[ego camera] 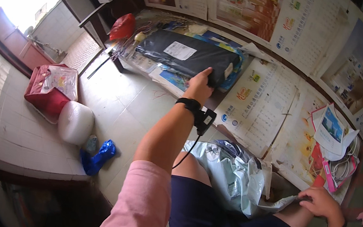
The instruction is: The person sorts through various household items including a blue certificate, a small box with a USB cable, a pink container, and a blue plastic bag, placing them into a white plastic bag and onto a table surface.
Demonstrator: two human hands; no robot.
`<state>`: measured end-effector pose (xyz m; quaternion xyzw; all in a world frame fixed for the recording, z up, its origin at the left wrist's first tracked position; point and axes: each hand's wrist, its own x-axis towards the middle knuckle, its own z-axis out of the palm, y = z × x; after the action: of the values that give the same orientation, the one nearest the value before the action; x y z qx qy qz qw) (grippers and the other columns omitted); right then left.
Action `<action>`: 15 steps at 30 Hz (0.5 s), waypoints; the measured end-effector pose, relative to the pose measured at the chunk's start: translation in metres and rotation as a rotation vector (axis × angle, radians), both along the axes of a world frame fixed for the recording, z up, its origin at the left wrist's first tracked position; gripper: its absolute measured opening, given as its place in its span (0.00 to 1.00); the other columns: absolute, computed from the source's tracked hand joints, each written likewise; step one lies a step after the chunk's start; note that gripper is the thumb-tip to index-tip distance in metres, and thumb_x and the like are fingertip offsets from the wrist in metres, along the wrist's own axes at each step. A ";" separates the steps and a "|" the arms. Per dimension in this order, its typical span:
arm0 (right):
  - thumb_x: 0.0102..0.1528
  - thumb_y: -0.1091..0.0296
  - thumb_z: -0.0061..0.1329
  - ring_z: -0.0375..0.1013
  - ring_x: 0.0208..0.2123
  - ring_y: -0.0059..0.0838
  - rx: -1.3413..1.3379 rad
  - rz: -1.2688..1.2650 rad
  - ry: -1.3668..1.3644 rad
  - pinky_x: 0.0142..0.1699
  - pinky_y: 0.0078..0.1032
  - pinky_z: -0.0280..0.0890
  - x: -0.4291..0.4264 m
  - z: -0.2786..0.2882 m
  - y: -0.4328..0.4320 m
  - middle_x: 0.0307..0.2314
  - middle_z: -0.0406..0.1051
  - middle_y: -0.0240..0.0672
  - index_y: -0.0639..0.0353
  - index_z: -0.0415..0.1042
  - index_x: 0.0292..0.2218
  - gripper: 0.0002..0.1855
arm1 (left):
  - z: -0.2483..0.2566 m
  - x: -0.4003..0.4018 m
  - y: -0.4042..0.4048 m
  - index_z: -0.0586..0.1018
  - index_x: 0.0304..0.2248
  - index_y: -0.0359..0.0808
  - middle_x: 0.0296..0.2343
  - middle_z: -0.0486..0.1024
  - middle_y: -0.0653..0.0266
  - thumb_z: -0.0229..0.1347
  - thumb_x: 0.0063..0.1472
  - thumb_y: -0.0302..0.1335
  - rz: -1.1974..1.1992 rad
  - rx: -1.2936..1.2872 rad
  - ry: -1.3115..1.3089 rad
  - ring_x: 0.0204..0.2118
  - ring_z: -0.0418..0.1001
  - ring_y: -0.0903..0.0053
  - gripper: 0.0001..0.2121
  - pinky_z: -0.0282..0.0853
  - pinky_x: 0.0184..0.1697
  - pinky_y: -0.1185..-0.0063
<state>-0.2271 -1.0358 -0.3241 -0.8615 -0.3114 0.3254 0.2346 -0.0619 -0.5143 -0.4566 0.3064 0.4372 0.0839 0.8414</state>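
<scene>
My left hand (201,85) reaches forward and grips the near right edge of a black plastic-wrapped package (189,57), which lies flat on the papers at the back of the shelf and bears a white label. At the lower right my right hand (318,201) holds one end of a pale plastic bag (228,176). The bag lies across my lap, crumpled, with dark plastic along its upper side. What the bag contains is hidden.
Calendar sheets (250,95) cover the shelf and wall. Papers and white cables (343,164) lie at the right. A red bag (52,88), a bubble-wrap roll (76,122) and blue plastic (98,157) are at the left. A red plastic bag (123,27) is at the shelf's far end.
</scene>
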 end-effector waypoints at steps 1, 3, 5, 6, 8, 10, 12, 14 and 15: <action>0.45 0.72 0.54 0.74 0.31 0.35 -0.001 -0.077 0.015 0.39 0.27 0.67 -0.003 0.011 -0.004 0.28 0.74 0.40 0.62 0.75 0.34 0.11 | 0.003 0.002 0.001 0.74 0.34 0.41 0.29 0.75 0.66 0.63 0.53 0.31 -0.018 0.012 -0.063 0.29 0.73 0.71 0.11 0.65 0.29 0.71; 0.45 0.72 0.55 0.74 0.30 0.29 0.044 -0.262 0.050 0.38 0.23 0.67 -0.002 0.018 -0.012 0.27 0.74 0.37 0.63 0.75 0.33 0.11 | 0.020 0.001 -0.010 0.74 0.33 0.39 0.30 0.75 0.64 0.62 0.53 0.29 -0.114 -0.021 -0.144 0.32 0.75 0.70 0.10 0.69 0.31 0.72; 0.44 0.73 0.57 0.73 0.30 0.23 0.110 -0.490 0.091 0.38 0.21 0.67 -0.003 0.025 -0.029 0.26 0.74 0.34 0.64 0.75 0.32 0.11 | 0.050 -0.011 -0.049 0.74 0.32 0.37 0.29 0.75 0.63 0.62 0.53 0.27 -0.215 -0.042 -0.151 0.32 0.76 0.70 0.09 0.72 0.34 0.72; 0.47 0.69 0.57 0.72 0.31 0.21 0.286 -0.551 0.197 0.39 0.20 0.67 0.006 0.015 -0.024 0.28 0.73 0.32 0.66 0.74 0.35 0.14 | 0.036 -0.019 -0.040 0.74 0.31 0.35 0.29 0.75 0.61 0.61 0.54 0.27 -0.274 -0.160 -0.264 0.32 0.76 0.69 0.09 0.74 0.34 0.74; 0.49 0.64 0.57 0.72 0.33 0.24 0.486 -0.629 0.313 0.40 0.20 0.67 0.025 0.011 -0.007 0.32 0.72 0.34 0.66 0.70 0.41 0.20 | 0.058 -0.045 -0.078 0.74 0.35 0.27 0.33 0.76 0.58 0.58 0.56 0.25 -0.335 -0.028 -0.344 0.34 0.76 0.68 0.10 0.75 0.38 0.76; 0.51 0.56 0.57 0.71 0.37 0.27 0.697 -0.679 0.470 0.42 0.23 0.66 0.045 0.009 0.020 0.37 0.70 0.35 0.64 0.65 0.47 0.27 | 0.076 -0.074 -0.116 0.74 0.41 0.23 0.38 0.76 0.54 0.58 0.57 0.24 -0.459 0.111 -0.443 0.38 0.76 0.69 0.15 0.74 0.43 0.76; 0.51 0.49 0.56 0.70 0.41 0.31 0.868 -0.729 0.668 0.44 0.28 0.66 0.058 0.001 0.052 0.42 0.68 0.35 0.59 0.62 0.51 0.33 | 0.075 -0.092 -0.148 0.74 0.42 0.23 0.38 0.77 0.55 0.60 0.56 0.25 -0.620 0.107 -0.494 0.37 0.77 0.72 0.17 0.73 0.44 0.76; 0.50 0.45 0.56 0.68 0.44 0.34 1.004 -0.799 0.861 0.46 0.33 0.65 0.068 -0.008 0.080 0.44 0.67 0.34 0.54 0.61 0.52 0.35 | 0.086 -0.109 -0.175 0.74 0.43 0.24 0.37 0.78 0.56 0.61 0.55 0.26 -0.759 0.170 -0.528 0.36 0.77 0.74 0.18 0.73 0.44 0.78; 0.49 0.39 0.55 0.67 0.46 0.34 0.977 -0.860 0.899 0.48 0.39 0.63 0.071 -0.015 0.094 0.45 0.68 0.31 0.48 0.62 0.53 0.36 | 0.095 -0.121 -0.183 0.74 0.42 0.24 0.36 0.78 0.57 0.61 0.55 0.26 -0.796 0.196 -0.570 0.36 0.76 0.76 0.17 0.72 0.43 0.78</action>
<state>-0.1557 -0.9421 -0.3388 -0.4918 0.0658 0.3495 0.7948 -0.1829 -0.6971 -0.3612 0.4920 0.0290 -0.1224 0.8615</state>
